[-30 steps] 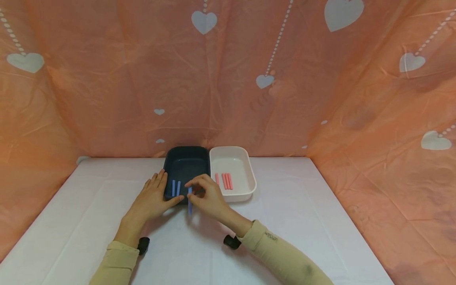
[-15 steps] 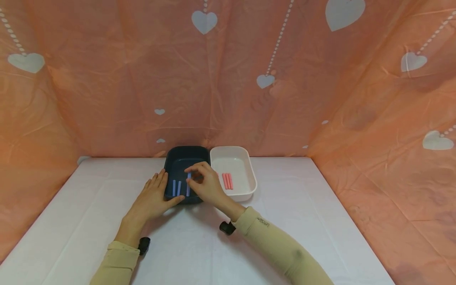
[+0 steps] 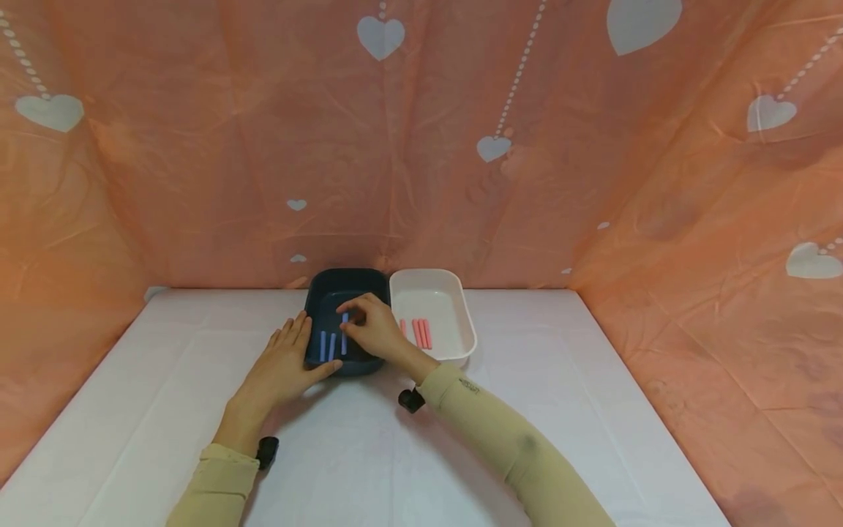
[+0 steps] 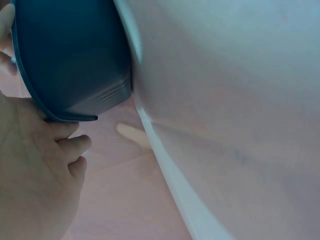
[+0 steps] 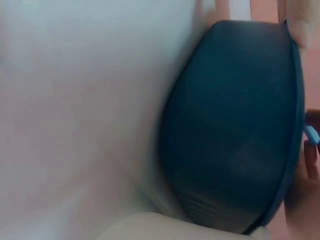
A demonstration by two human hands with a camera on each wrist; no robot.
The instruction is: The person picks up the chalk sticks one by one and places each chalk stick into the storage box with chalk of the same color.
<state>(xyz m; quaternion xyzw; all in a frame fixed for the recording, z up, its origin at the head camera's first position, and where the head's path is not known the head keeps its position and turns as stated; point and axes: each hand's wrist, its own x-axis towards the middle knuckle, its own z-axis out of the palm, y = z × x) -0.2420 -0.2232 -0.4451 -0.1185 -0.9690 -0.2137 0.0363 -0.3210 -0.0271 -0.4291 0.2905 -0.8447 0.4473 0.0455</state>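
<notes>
A dark blue tray [image 3: 349,276] stands at the back of the white table, with two blue sticks [image 3: 326,346] lying in its near left part. My right hand [image 3: 352,323] reaches over the tray and pinches a third blue stick [image 3: 345,341], which lies low in the tray beside the other two. An end of it shows in the right wrist view [image 5: 311,134] by the tray's outer wall [image 5: 235,125]. My left hand [image 3: 282,364] rests against the tray's left side with straight fingers and its thumb along the near rim. The left wrist view shows that hand [image 4: 35,175] under the tray's rim [image 4: 70,55].
A white tray [image 3: 462,316] touches the dark one on its right and holds several pink sticks [image 3: 420,334]. The white table [image 3: 540,410] runs to an orange cloth with white hearts [image 3: 494,183] on the back and both sides.
My right hand has carried the blue stick from the table's surface in front of the dark tray forward and into it. My left hand has stayed on the tray.
</notes>
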